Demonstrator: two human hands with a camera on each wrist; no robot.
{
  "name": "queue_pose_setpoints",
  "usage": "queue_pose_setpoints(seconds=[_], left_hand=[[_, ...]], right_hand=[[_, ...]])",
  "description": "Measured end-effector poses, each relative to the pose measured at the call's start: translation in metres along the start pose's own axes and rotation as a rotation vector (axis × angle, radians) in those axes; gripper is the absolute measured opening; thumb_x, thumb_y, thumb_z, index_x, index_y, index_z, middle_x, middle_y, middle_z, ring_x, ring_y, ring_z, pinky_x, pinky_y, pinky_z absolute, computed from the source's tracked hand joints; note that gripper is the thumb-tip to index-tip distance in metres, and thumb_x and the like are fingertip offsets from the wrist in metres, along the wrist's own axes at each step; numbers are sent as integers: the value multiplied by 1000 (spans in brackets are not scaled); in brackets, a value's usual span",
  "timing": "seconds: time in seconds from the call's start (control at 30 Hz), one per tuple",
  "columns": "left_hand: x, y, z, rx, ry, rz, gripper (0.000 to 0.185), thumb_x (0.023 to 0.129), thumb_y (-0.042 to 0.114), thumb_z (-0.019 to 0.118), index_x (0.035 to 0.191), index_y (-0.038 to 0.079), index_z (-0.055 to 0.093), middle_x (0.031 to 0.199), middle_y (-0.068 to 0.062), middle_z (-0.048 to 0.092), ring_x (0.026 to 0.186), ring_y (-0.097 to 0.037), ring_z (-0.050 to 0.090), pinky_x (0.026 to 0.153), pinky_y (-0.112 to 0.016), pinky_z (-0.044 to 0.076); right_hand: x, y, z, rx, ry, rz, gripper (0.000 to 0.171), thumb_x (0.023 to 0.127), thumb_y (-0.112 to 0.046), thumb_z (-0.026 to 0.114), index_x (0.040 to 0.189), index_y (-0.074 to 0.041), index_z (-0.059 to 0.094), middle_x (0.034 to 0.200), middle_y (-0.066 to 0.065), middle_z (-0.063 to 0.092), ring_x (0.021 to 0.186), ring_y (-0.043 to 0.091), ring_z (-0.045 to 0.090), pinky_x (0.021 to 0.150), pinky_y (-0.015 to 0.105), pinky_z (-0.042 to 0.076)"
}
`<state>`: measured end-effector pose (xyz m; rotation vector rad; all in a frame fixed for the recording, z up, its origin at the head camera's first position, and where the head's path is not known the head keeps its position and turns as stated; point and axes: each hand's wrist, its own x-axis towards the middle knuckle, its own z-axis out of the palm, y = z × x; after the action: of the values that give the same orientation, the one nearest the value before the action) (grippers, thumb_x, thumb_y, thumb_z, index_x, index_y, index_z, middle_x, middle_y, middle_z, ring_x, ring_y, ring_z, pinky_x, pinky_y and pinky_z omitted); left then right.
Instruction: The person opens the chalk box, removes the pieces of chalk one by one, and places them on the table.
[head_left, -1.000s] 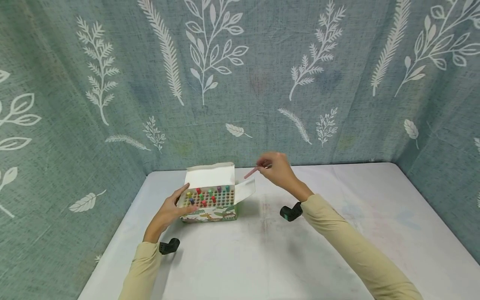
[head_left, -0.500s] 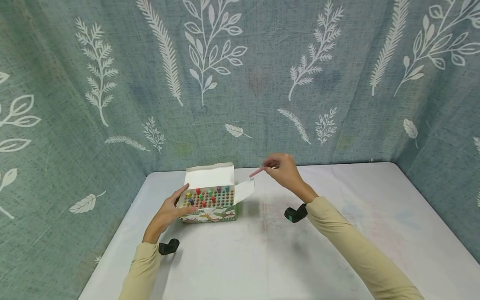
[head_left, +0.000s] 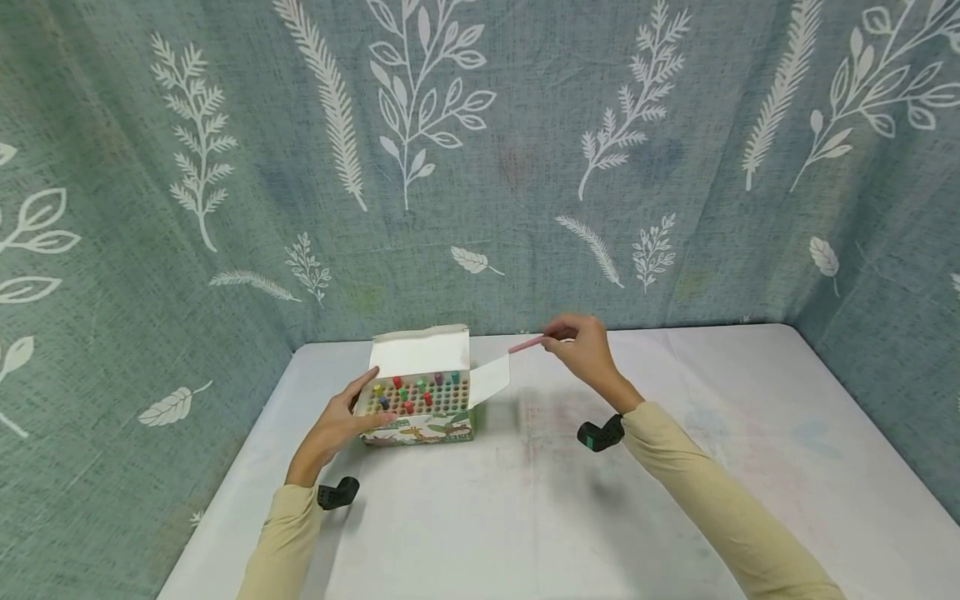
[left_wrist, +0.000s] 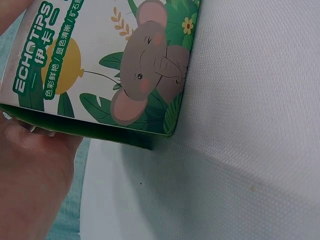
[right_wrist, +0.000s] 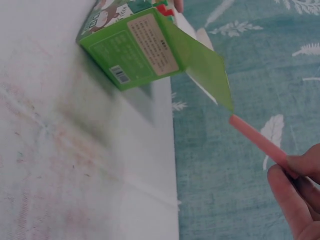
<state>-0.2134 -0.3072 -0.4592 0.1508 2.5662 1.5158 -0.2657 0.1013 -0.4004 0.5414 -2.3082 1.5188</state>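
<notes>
Pink stick (head_left: 527, 344) aloft beside an open box (head_left: 431, 430)
The right grip (head_left: 587, 350) has it pinched near the side flap (head_left: 489, 382); the left grip (head_left: 335, 427) stretches wide, holding the box on the counter (head_left: 465, 525).

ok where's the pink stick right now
In the head view, the pink stick is pinched in the right hand, right of the box, near its side flap.

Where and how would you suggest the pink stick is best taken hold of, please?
I would pinch the pink stick lightly near its right end, coming from the right. It is slim and straight, and in the head view its left tip slopes down toward the box's open side flap, which likely leaves less finger room there. The right hand pinches that right end.
</notes>
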Motion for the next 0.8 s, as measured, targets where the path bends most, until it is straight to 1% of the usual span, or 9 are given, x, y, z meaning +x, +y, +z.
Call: queue_pose_setpoints(seconds=[0.1,0.2,0.43,0.47,0.67,0.7,0.8], left_hand=[[0,0,0,-3,-1,0,90,81,36,75,152,32,20,158,-6,4,142,-38,-2,103,-67,14],[0,-1,0,-3,-5,2,89,82,35,75,152,33,20,158,-6,4,142,-39,-1,103,-68,15],[0,0,-1,14,1,-4,89,81,37,75,151,35,20,158,-6,5,142,-39,-1,103,-67,15],[0,0,-2,14,1,-5,89,81,37,75,151,35,20,158,-5,5,142,-39,-1,103,-67,15],[1,-1,-2,-6,-7,1,88,82,35,75,151,35,21,158,-5,4,142,-38,-2,103,-67,14],[1,-1,-2,-9,-8,1,88,82,34,75,151,34,21,158,-5,3,142,-38,-2,103,-67,14],[0,-1,-1,-13,-9,-1,87,82,34,75,151,35,21,158,-5,3,142,-38,-2,103,-67,14]], right_hand=[[-3,3,-1,18,17,48,8,80,-1,74,88,-1,73,84,13,70,77,24,68,70,37,55],[-6,6,-2,61,24,94,10,80,-1,74,89,2,73,87,15,69,79,27,68,70,38,55],[-10,14,-3,138,23,174,13,82,-1,73,93,7,71,93,21,67,81,31,68,70,32,55],[-11,15,-3,152,22,184,14,82,0,72,93,8,71,94,23,66,81,33,68,70,33,56],[-15,20,-2,218,13,247,16,83,6,69,95,15,67,97,30,63,86,41,66,77,44,54],[-16,21,-2,222,13,259,15,83,6,68,96,15,67,97,30,63,86,41,66,77,45,54],[-18,23,-1,216,16,286,16,83,3,69,97,12,68,97,26,65,86,35,67,77,42,54]])
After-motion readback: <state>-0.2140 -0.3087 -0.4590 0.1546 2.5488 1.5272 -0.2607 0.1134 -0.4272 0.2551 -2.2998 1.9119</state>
